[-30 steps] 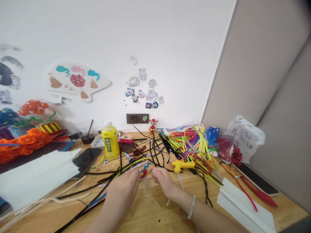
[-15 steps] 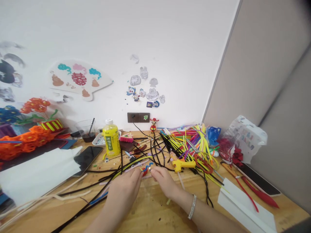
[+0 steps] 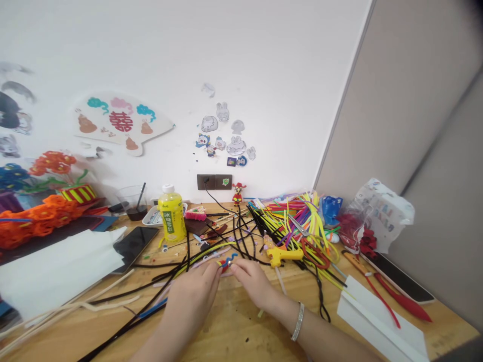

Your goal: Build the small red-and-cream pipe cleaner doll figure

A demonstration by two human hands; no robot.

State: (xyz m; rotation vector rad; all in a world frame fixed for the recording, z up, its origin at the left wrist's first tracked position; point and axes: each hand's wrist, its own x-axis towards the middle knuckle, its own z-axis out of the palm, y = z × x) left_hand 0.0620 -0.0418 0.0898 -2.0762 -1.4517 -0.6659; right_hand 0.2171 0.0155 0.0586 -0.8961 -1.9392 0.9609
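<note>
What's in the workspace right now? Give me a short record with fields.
Left hand: holds a small red, yellow and blue piece
Right hand: close beside that piece; exact grip unclear
Near right hand: yellow glue gun, on the table
Behind: yellow bottle, upright; red-hatted figure, standing
Farther right: scissors among coloured pipe cleaners

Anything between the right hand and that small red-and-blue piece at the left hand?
Nothing visible. The right hand is close beside the small red-and-blue piece at the left hand; whether the right hand touches it is unclear. The yellow gun-shaped tool lies outside that gap.
</note>
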